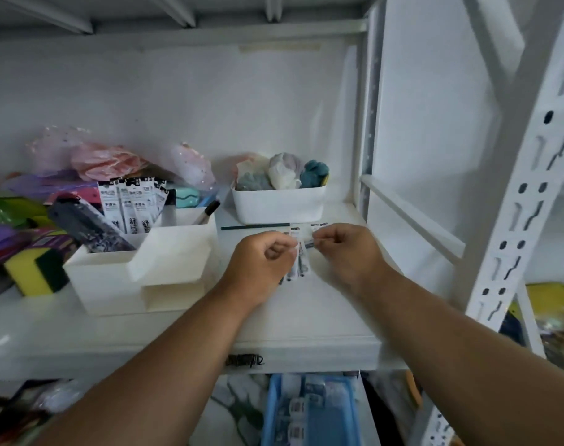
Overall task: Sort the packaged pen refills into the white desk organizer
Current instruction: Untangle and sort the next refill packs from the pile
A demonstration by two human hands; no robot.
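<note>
Head view of both hands over a white shelf point(306, 317). Nearest the viewer, two bare forearms reach forward and converge. The left hand point(261, 265) is curled, its fingers and thumb closed into a narrow grip on the left edge of a small bundle of packaged pen refills point(301, 259); the bundle hangs down between the two hands, its lower ends showing just below the left hand's knuckles. The right hand point(341, 252) is likewise curled, its thumb and forefinger pinched on a refill packet at the top right of the same bundle. Motion blur hides whether either grip takes one packet or several.

Left of the left grip stands the white desk organizer point(139, 268), a stepped box with a low front drawer section and taller rear compartments. Its rear left compartment holds upright refill packets point(131, 204) with black-and-white headers, beside a dark patterned pouch point(91, 230); a black marker point(206, 212) leans in the rear right compartment. Left of the organizer lies a yellow-and-green sponge point(36, 272).

Just beyond the grips, a dark-edged flat strip point(255, 226) lies on the shelf. Farther behind it sits a white bin point(279, 204) filled with soft cloth items. Pink netting bags point(113, 162) lie at the back left.
</note>
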